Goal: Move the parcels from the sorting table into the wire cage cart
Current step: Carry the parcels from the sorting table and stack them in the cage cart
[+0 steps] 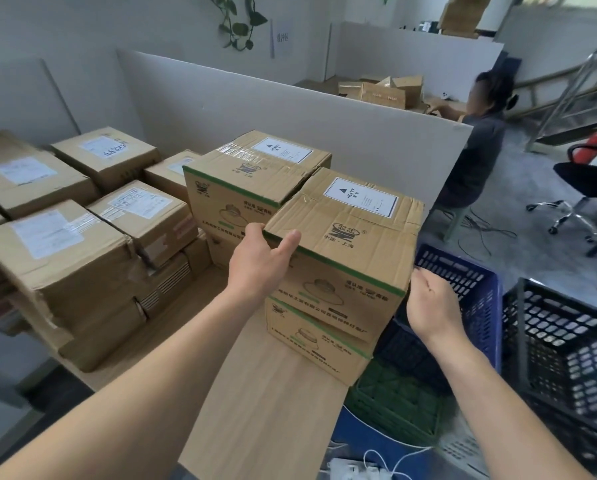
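Parcel (345,244) — brown carton, green edging, HEAVY label — gripped by left hand (262,261), seemingly by right hand (432,306) too.

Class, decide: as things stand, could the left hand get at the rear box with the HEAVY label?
Probably yes. The left hand grips the near box at its left edge; the rear box stands just beyond, its front face unblocked.
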`<act>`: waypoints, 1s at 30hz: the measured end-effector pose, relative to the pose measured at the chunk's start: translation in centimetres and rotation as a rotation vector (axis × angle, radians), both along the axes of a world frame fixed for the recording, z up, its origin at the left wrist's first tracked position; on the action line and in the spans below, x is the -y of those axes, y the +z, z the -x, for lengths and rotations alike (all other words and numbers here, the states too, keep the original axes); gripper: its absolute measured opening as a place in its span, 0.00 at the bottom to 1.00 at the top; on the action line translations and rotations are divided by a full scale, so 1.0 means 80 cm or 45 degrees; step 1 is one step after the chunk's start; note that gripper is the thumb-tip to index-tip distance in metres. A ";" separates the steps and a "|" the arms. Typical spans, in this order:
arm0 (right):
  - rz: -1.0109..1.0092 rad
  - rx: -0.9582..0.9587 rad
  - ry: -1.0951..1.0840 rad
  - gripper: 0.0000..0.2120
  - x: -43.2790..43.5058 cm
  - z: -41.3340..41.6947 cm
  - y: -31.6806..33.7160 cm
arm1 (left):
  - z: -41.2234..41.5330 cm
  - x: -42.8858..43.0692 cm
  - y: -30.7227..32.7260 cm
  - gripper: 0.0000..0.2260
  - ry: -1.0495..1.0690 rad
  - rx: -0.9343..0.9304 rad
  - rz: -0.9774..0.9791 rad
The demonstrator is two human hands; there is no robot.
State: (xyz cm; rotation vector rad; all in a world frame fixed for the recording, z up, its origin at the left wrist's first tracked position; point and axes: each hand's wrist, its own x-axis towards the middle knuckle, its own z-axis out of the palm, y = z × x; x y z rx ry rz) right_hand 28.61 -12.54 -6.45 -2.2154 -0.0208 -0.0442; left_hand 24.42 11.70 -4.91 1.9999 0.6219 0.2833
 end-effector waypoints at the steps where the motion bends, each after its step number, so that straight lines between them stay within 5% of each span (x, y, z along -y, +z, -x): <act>1: -0.031 0.009 0.001 0.21 -0.002 0.003 -0.002 | 0.002 0.000 0.000 0.31 0.004 0.018 0.008; 12: -0.143 0.148 -0.020 0.19 -0.024 0.108 0.007 | 0.099 -0.014 0.012 0.20 0.018 0.200 0.093; 30: -0.158 0.217 0.053 0.16 -0.115 0.347 -0.017 | 0.330 -0.109 -0.008 0.19 0.071 0.241 0.163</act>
